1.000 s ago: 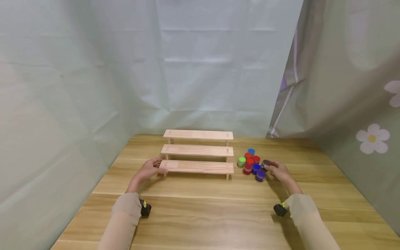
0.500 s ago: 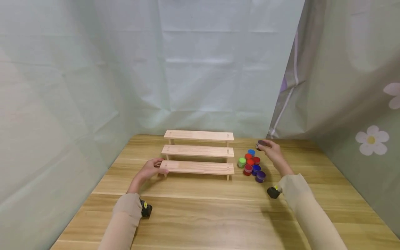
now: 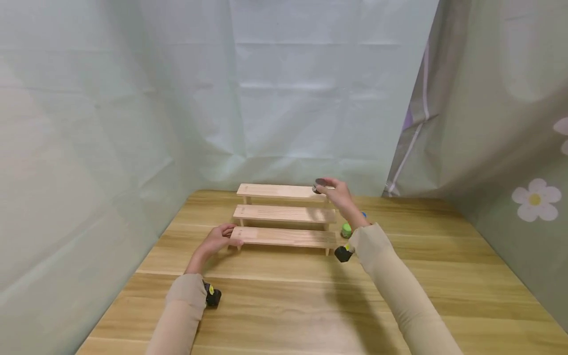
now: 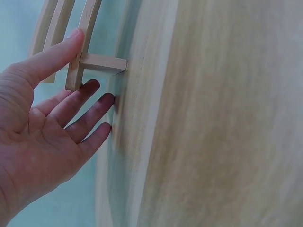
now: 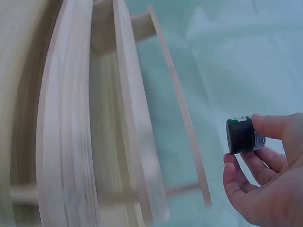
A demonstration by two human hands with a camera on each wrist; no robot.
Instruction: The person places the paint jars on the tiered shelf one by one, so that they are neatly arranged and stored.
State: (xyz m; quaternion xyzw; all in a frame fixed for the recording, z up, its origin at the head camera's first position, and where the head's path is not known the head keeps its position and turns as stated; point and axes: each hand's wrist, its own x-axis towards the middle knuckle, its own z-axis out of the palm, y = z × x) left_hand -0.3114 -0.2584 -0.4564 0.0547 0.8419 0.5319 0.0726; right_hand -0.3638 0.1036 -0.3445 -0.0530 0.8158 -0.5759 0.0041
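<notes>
A three-tier wooden display stand (image 3: 284,213) rises in steps on the table. My left hand (image 3: 218,239) holds the left end of its lowest board, thumb on the board and fingers around the end; the left wrist view shows the board (image 4: 88,28) between thumb and fingers. My right hand (image 3: 339,195) pinches a small dark paint pot (image 5: 240,135) between thumb and fingers, raised over the right end of the top board. A green-lidded pot (image 3: 346,230) stands right of the stand. A blue pot (image 3: 364,215) barely shows; my right arm hides the others.
The wooden table (image 3: 275,305) runs toward the front. A pale cloth backdrop (image 3: 288,98) hangs close behind the stand, with a flowered cloth (image 3: 497,148) on the right side.
My right hand has lifted the dark paint pot from beside the other pots and carried it up and left over the top board. The left hand keeps its hold on the stand.
</notes>
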